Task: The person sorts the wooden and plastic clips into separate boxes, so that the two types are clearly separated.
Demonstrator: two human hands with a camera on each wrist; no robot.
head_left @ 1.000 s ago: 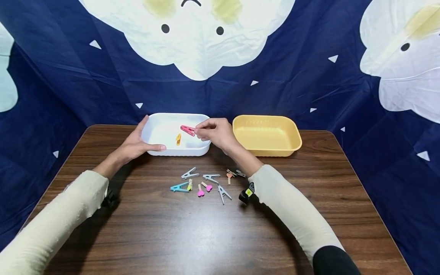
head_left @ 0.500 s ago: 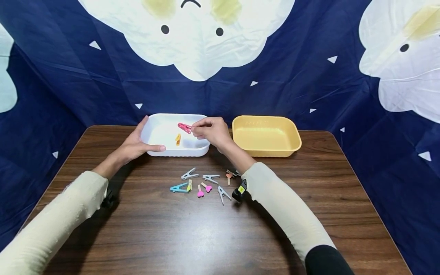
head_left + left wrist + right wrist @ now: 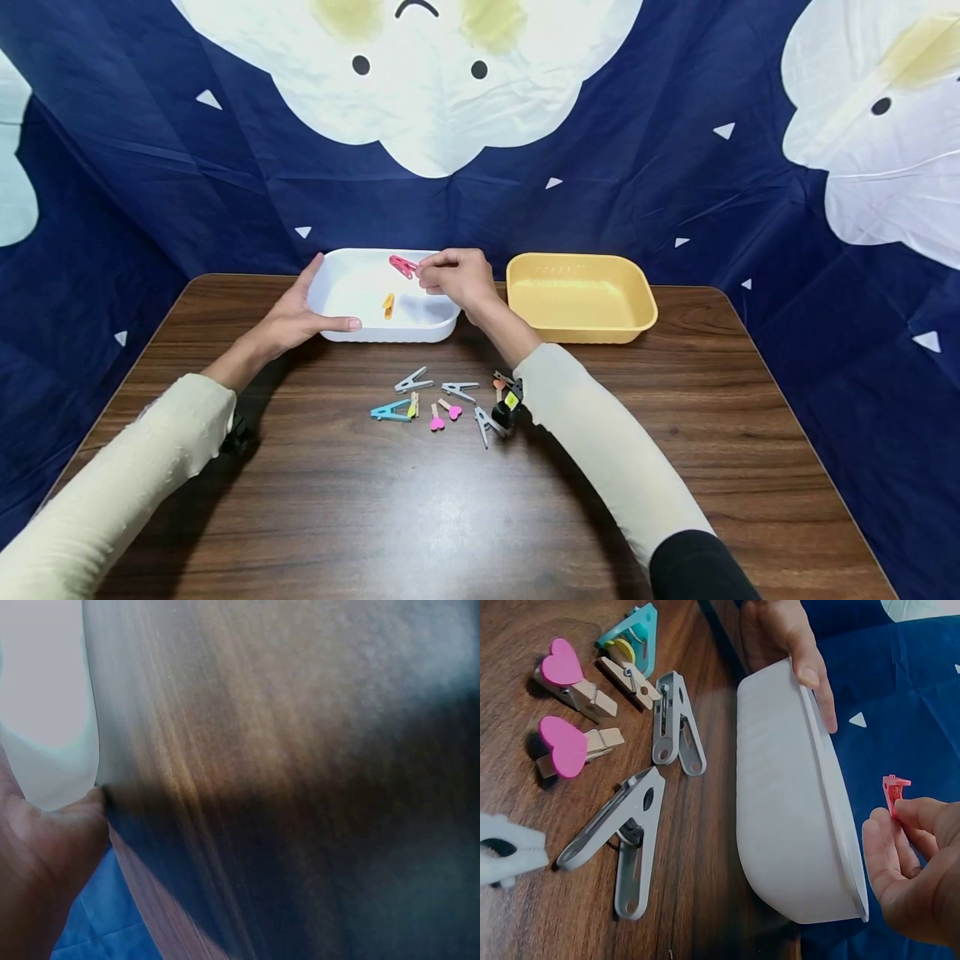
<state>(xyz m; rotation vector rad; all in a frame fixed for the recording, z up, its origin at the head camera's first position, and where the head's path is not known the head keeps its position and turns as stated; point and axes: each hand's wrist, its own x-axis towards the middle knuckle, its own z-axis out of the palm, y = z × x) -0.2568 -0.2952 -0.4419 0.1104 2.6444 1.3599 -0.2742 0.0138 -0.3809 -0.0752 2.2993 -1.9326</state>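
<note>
My left hand (image 3: pixel 292 310) holds the left end of a white plastic bin (image 3: pixel 386 335), its thumb along the front rim and its fingers at the side. Above the bin's back right part, my right hand (image 3: pixel 461 279) pinches a pink clothespin (image 3: pixel 402 267) between thumb and fingertips. The right wrist view shows this pink clothespin (image 3: pixel 894 793) raised beyond the bin's rim. A yellow-orange clothespin (image 3: pixel 388 306) lies on the bin floor. In the left wrist view only part of the left hand (image 3: pixel 52 847) is seen at the bin's edge.
A yellow bin (image 3: pixel 581 333) stands right of the white one. In front lie grey clothespins (image 3: pixel 412 381), a blue clothespin (image 3: pixel 390 412) and small wooden pegs with pink hearts (image 3: pixel 437 422). An orange-heart peg (image 3: pixel 498 387) is partly hidden by the right wrist camera (image 3: pixel 507 408).
My right hand has shifted a little left and towards the back of the white bin, carrying the pink clothespin. The left hand stays in place on the bin.
</note>
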